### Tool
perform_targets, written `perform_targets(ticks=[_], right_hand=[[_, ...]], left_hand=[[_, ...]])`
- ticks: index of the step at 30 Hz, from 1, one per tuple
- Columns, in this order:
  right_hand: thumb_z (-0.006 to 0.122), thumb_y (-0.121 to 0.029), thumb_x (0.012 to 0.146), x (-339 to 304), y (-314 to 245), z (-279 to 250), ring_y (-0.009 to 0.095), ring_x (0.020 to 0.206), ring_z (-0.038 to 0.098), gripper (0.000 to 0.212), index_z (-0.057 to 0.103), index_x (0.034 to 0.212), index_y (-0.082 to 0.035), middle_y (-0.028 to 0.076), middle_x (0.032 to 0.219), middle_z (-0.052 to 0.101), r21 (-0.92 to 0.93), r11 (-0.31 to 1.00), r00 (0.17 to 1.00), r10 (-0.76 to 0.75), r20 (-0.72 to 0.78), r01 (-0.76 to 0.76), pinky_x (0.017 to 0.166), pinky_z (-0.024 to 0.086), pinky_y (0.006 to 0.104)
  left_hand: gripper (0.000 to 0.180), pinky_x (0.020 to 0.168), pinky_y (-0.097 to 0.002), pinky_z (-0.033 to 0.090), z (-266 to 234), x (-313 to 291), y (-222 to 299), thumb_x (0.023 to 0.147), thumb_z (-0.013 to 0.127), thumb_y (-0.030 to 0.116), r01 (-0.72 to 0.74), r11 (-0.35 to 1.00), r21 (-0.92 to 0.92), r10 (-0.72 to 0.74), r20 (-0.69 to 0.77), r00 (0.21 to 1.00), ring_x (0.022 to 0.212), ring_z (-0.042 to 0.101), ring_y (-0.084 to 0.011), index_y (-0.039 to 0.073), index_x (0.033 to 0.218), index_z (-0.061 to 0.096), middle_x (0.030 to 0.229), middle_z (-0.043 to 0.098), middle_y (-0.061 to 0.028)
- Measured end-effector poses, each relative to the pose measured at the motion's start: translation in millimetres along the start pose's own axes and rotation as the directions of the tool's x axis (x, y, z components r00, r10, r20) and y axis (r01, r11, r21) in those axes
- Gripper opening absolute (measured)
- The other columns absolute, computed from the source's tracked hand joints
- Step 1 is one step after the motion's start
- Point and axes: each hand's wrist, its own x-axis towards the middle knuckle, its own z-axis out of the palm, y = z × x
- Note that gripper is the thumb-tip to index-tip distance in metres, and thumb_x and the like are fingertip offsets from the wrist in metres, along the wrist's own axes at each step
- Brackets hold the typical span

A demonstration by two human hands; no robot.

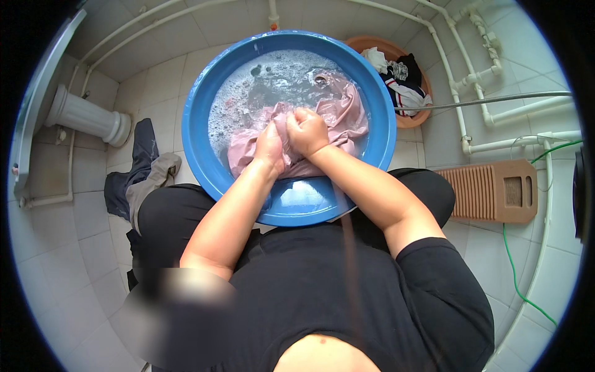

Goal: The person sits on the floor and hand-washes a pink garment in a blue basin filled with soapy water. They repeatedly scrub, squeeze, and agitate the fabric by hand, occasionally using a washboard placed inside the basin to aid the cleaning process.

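Pink cloth [338, 115], wet and crumpled, lies in the middle of the frame, bunched between two hands. Left hand [269, 147] is clenched on a fold of it; right hand [308, 130], touching the left, is likewise clenched on the cloth. Both forearms rise from the lower edge of the frame. Cloth sits in one round blue plastic basin [204, 105], smooth-walled, holding grey soapy water [248, 102] with foam toward its upper left.

Basin rests on a floor of pale square tiles [49, 204], just above the person's dark-clad knees. Left of centre, one dark garment and one grey one lie heaped [139, 177] on the tiles. Upper right: one smaller brown round basin [372, 44], just beside the blue one, holds white and black clothes. Right of centre: one brown ribbed washboard [489, 191] lies flat. White pipes [465, 80] run along the upper tiles; one white pedestal [87, 116] stands at upper left; one green cord [514, 273] trails at lower right.
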Motion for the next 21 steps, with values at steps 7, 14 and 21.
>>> perform_targets(ticks=[7,14,21], right_hand=[[0.057,-0.023,0.073,-19.6,-37.6,-11.8,0.030,0.064,0.058,0.015,0.058,0.066,-0.010,0.011,0.070,0.058,0.205,0.918,0.899,-0.382,0.216,0.341,0.057,0.047,0.0378],[0.057,-0.048,0.080,71.1,47.1,-8.2,0.034,0.086,0.059,0.040,0.064,0.082,-0.009,0.015,0.096,0.059,-0.300,0.945,0.965,0.189,0.181,-0.129,0.075,0.047,0.0421],[0.062,-0.057,0.069,78.4,86.4,-27.5,0.033,0.105,0.055,0.062,0.064,0.103,-0.006,0.021,0.112,0.058,-0.418,0.906,0.650,0.277,0.707,0.068,0.089,0.043,0.0374]], left_hand=[[0.034,0.079,-0.0369,0.049,-15.8,-3.1,-0.6,0.092,0.034,0.033,0.132,0.981,-0.141,-0.115,0.120,0.986,0.090,0.058,-0.0227,0.008,0.101,0.055,0.099,0.058,-0.0112],[0.036,0.084,-0.0407,0.048,21.6,-14.4,29.6,0.094,0.033,0.029,0.031,0.951,-0.308,0.046,0.241,0.969,0.093,0.059,-0.0264,0.002,0.103,0.055,0.102,0.060,-0.0123],[0.030,0.083,-0.0479,0.049,-18.4,10.7,33.6,0.091,0.038,0.011,-0.014,0.980,-0.197,-0.024,-0.189,0.982,0.099,0.057,-0.0319,0.005,0.120,0.041,0.113,0.053,-0.0162]])
